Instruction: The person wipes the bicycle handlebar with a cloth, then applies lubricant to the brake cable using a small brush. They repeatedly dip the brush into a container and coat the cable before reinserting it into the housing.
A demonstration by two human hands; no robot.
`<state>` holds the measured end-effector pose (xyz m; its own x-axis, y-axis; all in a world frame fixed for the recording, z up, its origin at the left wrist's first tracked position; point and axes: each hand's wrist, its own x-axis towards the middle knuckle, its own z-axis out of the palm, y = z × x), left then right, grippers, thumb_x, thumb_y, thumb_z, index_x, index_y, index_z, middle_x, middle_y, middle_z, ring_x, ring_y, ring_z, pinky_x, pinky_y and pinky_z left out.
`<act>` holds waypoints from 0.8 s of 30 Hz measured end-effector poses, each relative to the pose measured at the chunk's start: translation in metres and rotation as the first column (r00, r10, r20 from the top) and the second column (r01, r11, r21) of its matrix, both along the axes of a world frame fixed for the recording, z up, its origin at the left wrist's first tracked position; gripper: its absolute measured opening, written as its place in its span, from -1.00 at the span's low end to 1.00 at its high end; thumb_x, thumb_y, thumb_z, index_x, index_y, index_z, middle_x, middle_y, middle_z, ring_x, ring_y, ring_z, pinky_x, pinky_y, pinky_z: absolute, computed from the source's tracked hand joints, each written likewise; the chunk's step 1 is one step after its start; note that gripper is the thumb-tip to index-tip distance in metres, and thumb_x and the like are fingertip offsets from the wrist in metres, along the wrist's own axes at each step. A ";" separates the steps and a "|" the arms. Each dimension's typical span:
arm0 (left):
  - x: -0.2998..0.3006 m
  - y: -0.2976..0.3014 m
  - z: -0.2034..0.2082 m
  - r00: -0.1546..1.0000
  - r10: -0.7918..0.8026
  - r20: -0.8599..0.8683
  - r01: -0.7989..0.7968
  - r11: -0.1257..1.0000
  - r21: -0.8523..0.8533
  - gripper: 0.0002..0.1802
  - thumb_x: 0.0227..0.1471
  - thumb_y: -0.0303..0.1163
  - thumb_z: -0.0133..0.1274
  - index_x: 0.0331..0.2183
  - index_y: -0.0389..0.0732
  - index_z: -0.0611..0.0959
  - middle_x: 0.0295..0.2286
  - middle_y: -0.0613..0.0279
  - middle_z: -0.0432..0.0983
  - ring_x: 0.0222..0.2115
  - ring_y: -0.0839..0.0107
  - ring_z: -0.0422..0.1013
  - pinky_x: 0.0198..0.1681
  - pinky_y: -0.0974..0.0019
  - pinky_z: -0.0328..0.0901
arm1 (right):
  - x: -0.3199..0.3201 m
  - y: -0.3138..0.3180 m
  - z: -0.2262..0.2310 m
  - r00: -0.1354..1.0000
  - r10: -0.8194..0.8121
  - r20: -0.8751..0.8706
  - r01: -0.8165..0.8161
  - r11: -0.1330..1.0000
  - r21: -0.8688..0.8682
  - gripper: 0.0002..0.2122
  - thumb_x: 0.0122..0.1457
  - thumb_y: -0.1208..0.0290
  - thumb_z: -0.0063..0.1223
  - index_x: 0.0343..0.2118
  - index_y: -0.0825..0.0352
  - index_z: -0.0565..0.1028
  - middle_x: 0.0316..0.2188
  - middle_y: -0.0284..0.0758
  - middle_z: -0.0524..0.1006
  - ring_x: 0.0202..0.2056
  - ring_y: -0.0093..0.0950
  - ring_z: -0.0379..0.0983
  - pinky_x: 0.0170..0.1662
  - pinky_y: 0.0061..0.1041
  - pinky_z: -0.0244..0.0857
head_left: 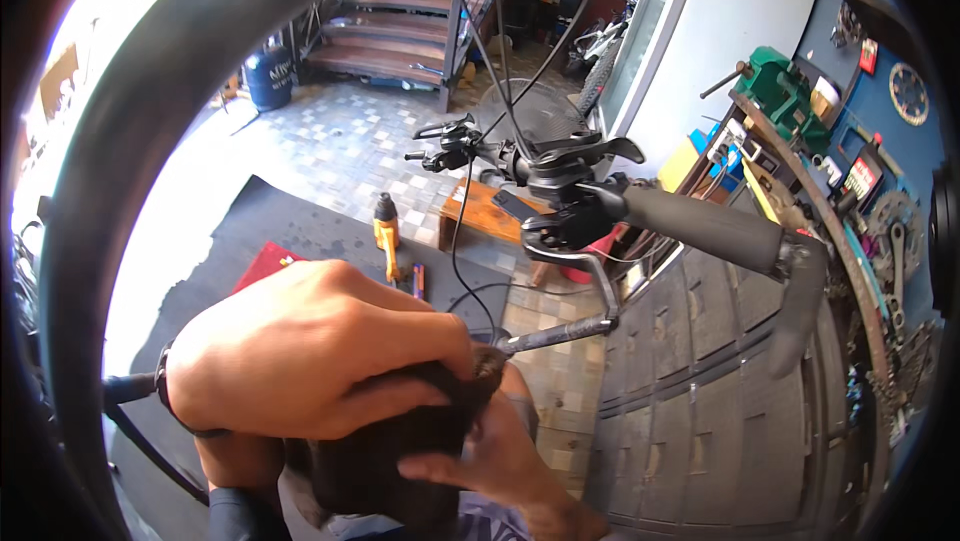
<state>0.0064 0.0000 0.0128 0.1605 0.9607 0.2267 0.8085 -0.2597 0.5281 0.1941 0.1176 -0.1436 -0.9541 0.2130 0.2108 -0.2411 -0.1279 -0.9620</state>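
My left hand (320, 351), a dark band at its wrist, bends over a dark brown-black thing (390, 456) low in the view, its fingers closed on the upper side. It looks like a bunched cloth, but I cannot tell for sure. From the lower right my right hand (495, 456) grips the same thing, thumb on its near side. Just beyond my hands stands a bicycle handlebar with a dark grip (705, 226), a brake lever (590, 151) and hanging black cables. Part of what my fingers hold is hidden behind them.
A thick dark curved tube (95, 181) arcs close along the left. On the dark mat (290, 216) are a yellow-black power drill (388, 236) and a red item (265, 266). Beyond, a phone (515, 206) lies on a wooden stool (480, 209). A cluttered bench with a green vise (780, 96) runs right.
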 end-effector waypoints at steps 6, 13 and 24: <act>0.050 0.012 0.063 0.759 0.569 -0.316 -0.301 0.737 0.605 -0.69 0.02 -0.60 0.31 -0.13 -0.28 0.76 -0.27 0.13 0.69 -0.35 0.34 0.57 -0.33 0.34 0.46 | -0.075 0.027 0.005 0.940 0.169 -0.297 -0.324 0.719 -0.616 -0.50 0.36 0.28 0.22 0.26 0.43 0.41 0.09 -0.19 0.61 0.03 -0.33 0.64 0.10 -0.30 0.58; 0.009 -0.002 0.156 0.193 0.755 -0.626 -0.242 0.655 0.716 -0.59 0.34 -0.48 0.08 0.19 -0.13 0.64 0.05 0.17 0.64 -0.14 0.40 0.56 -0.02 0.30 0.49 | -0.204 0.025 0.082 0.677 -0.527 -0.514 0.168 0.790 -0.590 -0.66 0.44 0.31 0.12 0.13 0.44 0.54 -0.02 -0.21 0.65 -0.04 -0.46 0.60 0.08 -0.47 0.46; -0.041 0.057 0.182 0.387 0.917 -0.099 -0.809 0.389 0.440 -0.30 0.41 0.27 -0.09 -0.02 -0.19 0.75 -0.24 0.23 0.70 -0.27 0.49 0.59 -0.19 0.44 0.41 | -0.282 0.091 0.185 -0.212 -0.648 -0.732 0.728 0.395 -0.560 -0.68 0.31 0.47 0.30 0.04 0.53 0.55 -0.12 0.02 0.50 -0.15 -0.06 0.57 -0.13 -0.20 0.48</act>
<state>-0.0344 0.0572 0.1953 -0.6154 0.5005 0.6089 0.7563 0.5925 0.2773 -0.0879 0.2088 0.0411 0.4945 0.5648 0.6606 -0.6697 0.7321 -0.1247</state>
